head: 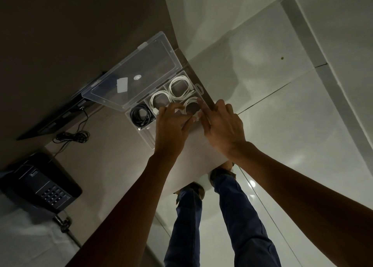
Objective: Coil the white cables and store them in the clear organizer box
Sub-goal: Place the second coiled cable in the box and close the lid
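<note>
The clear organizer box (144,134) lies on the table corner with its lid (133,73) swung open toward the wall. Two coiled white cables rest in their own compartments, one at the far end (180,87) and one beside it (159,99). A third white coil (190,102) sits in the compartment nearest the table edge, and both hands press on it. My left hand (171,125) has its fingertips on the coil's left side. My right hand (222,125) touches its right side, index finger stretched forward. A black coiled cable (140,115) fills another compartment.
A black desk phone (40,183) sits at the left on the table. A loose black cord (72,137) lies near a dark flat device (60,113) by the wall. The table edge (203,176) runs just right of the box, with tiled floor and my legs below.
</note>
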Demonstrator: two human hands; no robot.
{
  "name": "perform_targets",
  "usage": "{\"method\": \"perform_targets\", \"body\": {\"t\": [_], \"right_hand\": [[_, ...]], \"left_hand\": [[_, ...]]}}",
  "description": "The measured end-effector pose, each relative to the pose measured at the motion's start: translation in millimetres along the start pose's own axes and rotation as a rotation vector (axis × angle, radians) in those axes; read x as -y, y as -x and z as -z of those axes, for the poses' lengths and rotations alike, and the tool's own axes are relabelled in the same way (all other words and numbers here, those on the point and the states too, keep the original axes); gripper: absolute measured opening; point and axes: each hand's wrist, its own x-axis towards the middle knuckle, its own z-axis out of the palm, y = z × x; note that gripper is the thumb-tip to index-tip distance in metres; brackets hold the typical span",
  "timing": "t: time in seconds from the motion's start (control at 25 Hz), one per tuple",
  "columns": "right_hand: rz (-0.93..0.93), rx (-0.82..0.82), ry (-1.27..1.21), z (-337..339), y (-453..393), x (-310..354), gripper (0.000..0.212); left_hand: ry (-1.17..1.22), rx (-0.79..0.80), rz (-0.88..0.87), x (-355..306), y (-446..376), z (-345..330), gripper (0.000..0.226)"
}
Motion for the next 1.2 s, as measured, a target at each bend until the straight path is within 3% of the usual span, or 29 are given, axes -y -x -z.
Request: {"method": "perform_targets", "body": {"t": [0.12, 0.32, 0.52, 0.64, 0.84, 1.0, 1.08, 1.2], "right_hand": [[-0.034, -0.013, -0.044, 5, -6, 8, 0.048], [-0.094, -0.092, -0.262, 13, -21, 19, 0.035], [0.039, -0.078, -0.203, 8, -19, 9, 0.037], [0.100, -0.054, -0.345, 6, -11, -7, 0.043], [-0.034, -0.166, -0.613, 1, -3, -22, 0.030], [-0.171, -0.134, -0.915, 1, -5, -14, 0.035], [-0.221, -0.117, -0.993, 2, -5, -12, 0.036], [-0.279, -0.088, -1.015, 3, -8, -15, 0.037]], "left_hand": [[-0.020, 0.028, 0.133, -13, -12, 8, 0.018], [-0.104, 0.007, 0.148, -27, -22, 4, 0.019], [-0.023, -0.003, 0.055, -14, -14, 0, 0.017], [-0.023, -0.002, -0.029, -7, -6, -1, 0.017], [-0.015, -0.214, -0.063, 0, 15, 15, 0.015], [-0.166, -0.538, 0.078, 14, -6, 65, 0.055], [-0.223, -0.530, 0.164, 19, -12, 85, 0.067], [-0.282, -0.459, 0.207, 19, -4, 97, 0.060]]}}
